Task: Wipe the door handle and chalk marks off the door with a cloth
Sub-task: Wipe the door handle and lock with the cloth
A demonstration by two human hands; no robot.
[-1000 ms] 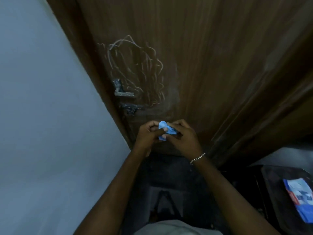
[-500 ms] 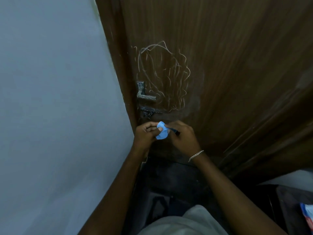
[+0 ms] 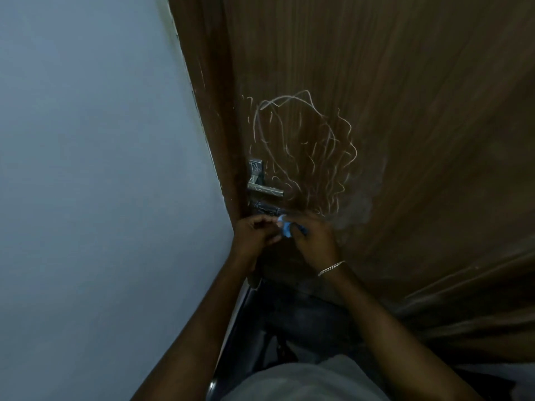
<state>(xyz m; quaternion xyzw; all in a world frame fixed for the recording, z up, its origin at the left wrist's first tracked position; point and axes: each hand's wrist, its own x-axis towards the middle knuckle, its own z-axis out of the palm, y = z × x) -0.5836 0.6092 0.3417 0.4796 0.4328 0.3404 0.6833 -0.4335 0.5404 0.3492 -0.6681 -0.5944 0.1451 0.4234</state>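
A dark brown wooden door fills the upper right. White chalk marks scribble across it just right of a metal lever door handle, with a dark latch under the handle. Below the latch, my left hand and my right hand meet and both pinch a small bunched blue cloth. The cloth is held a little below the handle and is mostly hidden by my fingers. A silver bracelet sits on my right wrist.
A pale grey-blue wall takes up the whole left side, meeting the door frame. A faint smudged patch shows on the door right of my hands. Dark floor lies below.
The view has swung so the door and handle sit further right and lower. My hands stay together on the cloth and are now closer under the latch; less of the cloth shows.
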